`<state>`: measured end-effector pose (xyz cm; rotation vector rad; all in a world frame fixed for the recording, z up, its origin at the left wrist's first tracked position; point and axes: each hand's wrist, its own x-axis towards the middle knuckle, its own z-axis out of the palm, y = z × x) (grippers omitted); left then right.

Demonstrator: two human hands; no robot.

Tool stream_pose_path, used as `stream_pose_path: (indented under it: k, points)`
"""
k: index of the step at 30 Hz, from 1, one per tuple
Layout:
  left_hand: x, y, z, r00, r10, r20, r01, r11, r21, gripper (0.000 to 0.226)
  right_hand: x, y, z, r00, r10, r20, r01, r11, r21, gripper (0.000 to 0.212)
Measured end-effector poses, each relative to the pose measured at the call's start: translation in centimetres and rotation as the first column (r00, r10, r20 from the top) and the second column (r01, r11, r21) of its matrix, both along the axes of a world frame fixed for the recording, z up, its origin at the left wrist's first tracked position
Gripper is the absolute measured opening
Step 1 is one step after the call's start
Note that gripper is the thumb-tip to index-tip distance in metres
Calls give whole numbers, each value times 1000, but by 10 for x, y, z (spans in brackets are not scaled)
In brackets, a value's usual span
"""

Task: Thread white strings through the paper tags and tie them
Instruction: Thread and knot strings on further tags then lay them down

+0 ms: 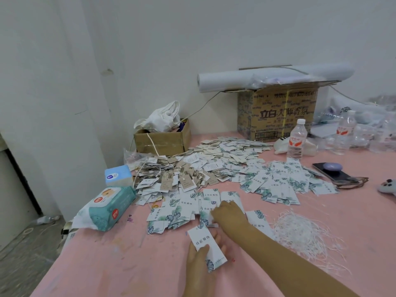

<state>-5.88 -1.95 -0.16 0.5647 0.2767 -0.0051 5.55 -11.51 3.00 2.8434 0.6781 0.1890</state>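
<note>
Closest up, left hand [197, 264] pinches a stiff white paper tag [199, 234] with leaf print and dark Chinese characters, thumb curled over its face. Right hand [229, 213] lies fingers-down on the loose tag pile [169, 213] on the pink tablecloth [107, 264], can't tell if it's gripping one. Wispy white strings [304, 234] sit tangled just right of it, and the cardboard box [278, 116] at the back reads 立白.

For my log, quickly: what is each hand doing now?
Left hand: holds a white rectangular paper tag.
Right hand: on loose tags; grip cannot be told.
</note>
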Motion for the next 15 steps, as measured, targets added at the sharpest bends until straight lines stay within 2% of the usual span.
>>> stream_pose_path:
  k: [4, 8, 12, 15]
  points:
    - [-2, -2, 5, 1000, 1, -19, 0, 1000, 21, 33, -1, -1, -1, 1000, 14, 23, -14, 1000, 4, 24]
    - [-1, -1, 3, 998, 0, -70, 3, 999, 44, 39, -1, -2, 0, 999, 30, 19, -30, 1000, -3, 18]
    - [-3, 0, 1, 998, 7, -69, -3, 999, 49, 40, -3, -4, 1, 998, 57, 32, -58, 998, 28, 42]
    - [-2, -1, 1, 997, 21, -75, -18, 999, 44, 37, -3, -5, 0, 995, 80, 55, -81, 997, 5, 40]
